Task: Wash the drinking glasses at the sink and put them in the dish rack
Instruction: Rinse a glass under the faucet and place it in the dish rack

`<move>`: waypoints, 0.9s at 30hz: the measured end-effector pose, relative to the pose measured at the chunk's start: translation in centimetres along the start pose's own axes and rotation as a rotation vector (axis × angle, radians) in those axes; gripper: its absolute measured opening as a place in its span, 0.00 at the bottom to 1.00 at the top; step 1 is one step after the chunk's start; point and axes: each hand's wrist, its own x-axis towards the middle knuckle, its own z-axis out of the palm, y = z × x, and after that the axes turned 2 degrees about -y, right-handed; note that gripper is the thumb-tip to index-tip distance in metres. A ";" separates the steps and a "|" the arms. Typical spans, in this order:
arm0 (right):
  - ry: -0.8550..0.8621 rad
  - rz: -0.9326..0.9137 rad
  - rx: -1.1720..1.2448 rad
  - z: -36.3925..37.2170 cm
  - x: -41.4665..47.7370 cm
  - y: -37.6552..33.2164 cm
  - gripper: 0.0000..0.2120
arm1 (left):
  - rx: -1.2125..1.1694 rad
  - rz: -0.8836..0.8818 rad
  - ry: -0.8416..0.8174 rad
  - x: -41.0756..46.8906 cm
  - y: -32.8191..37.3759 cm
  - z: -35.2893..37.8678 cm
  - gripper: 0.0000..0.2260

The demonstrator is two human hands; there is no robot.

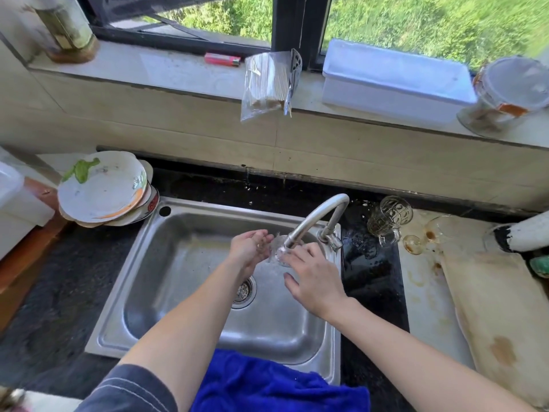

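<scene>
- Sink: steel basin that lies below and around both sets of fingers; its drain sits under the wrists.
- Blue towel: draped over the sink's near edge, well behind the fingers, towards the person.
- Stack of plates: far to the left of the fingers, on the counter; not part of the task.
- Right hand: fingers are nearly straight and their tips touch the glass; the thumb is spread away from it.
- Left hand: cupped, with its fingers curled against the glass. Splash and blur hide whether they close round it.
- Tap: its spout ends just above the fingertips, and water is running.
- Mug: patterned clear glass, upright on the counter, well to the right of the fingers. It appears to be waiting for washing.
- Stemmed glass: lies on its side beyond the mug and has brown stains, so it is clearly unwashed.
- Glass: between the two sets of fingertips, under the stream.
- Progress, as judged: rinsing of one glass is under way and two glasses remain. No dish rack is in view, so nothing can be confirmed as racked.
</scene>
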 end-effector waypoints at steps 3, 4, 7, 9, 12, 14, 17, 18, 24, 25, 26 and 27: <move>-0.163 0.021 0.155 -0.1 0.2 0.3 0.18 | -0.005 0.016 0.013 0.1 0.5 -0.1 0.08; -0.163 -0.018 0.178 -0.4 0.0 0.7 0.16 | 0.006 0.022 0.032 0.3 0.7 -0.6 0.08; -0.091 -0.050 0.125 -0.7 0.1 1.0 0.15 | 0.047 0.005 0.019 0.2 0.4 -0.9 0.07; -0.142 0.010 0.117 -0.4 0.8 0.2 0.20 | 0.056 -0.020 -0.021 0.0 0.2 -0.2 0.07; -0.124 -0.112 0.145 -0.1 0.2 0.3 0.17 | 0.092 -0.022 -0.007 0.2 0.6 -1.2 0.07; -0.099 -0.193 0.120 0.0 -0.3 0.9 0.14 | 0.155 -0.017 0.008 0.0 0.8 -2.1 0.07; -0.113 -0.144 0.077 0.6 0.6 0.3 0.13 | 0.217 -0.048 -0.035 -0.8 0.5 -1.5 0.09; -0.100 -0.155 0.074 0.7 0.8 0.1 0.13 | 0.229 -0.059 -0.039 -0.8 0.5 -1.5 0.09; -0.046 -0.322 0.002 0.1 0.7 0.8 0.12 | 0.388 -0.096 -0.004 -0.5 1.2 -3.4 0.08; -0.036 -0.308 -0.002 0.3 1.2 0.4 0.13 | 0.396 -0.118 -0.028 -0.8 1.3 -3.1 0.09; -0.024 -0.301 0.010 0.4 1.5 0.1 0.12 | 0.370 -0.141 -0.054 -0.9 1.2 -2.9 0.10; -0.003 -0.308 0.033 0.5 1.8 -0.1 0.11 | 0.309 -0.163 -0.078 -1.0 1.2 -2.8 0.11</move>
